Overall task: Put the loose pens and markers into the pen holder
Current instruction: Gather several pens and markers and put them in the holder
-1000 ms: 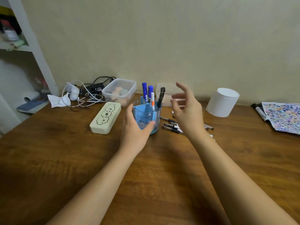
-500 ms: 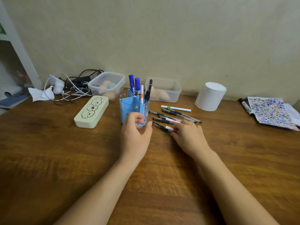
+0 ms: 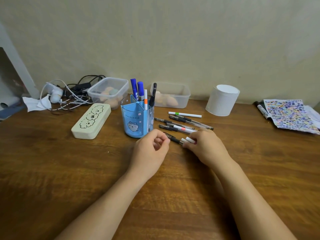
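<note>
A blue pen holder (image 3: 134, 121) with a cartoon cat stands mid-table, holding two blue markers (image 3: 136, 89), an orange-banded pen and a black pen. Right of it several loose pens (image 3: 183, 122) lie on the wood, with a white green-banded marker (image 3: 185, 114) behind them. My right hand (image 3: 204, 147) rests on the table, its fingers closed on a black pen (image 3: 174, 139) and a white marker (image 3: 188, 140) lying there. My left hand (image 3: 151, 149) sits just in front of the holder, off it, fingers loosely curled around nothing, its fingertips near the black pen's tip.
A cream pencil case (image 3: 91, 121) lies left of the holder. Two clear plastic boxes (image 3: 171, 97) and tangled cables (image 3: 69, 94) sit along the wall. A white cylinder (image 3: 221, 101) stands at the right, then a colourful sheet (image 3: 290, 115) with a black marker (image 3: 262, 110).
My left hand let go of the holder and drew back in front of it. My right hand came down from the air onto the nearest pens and closed on them.
</note>
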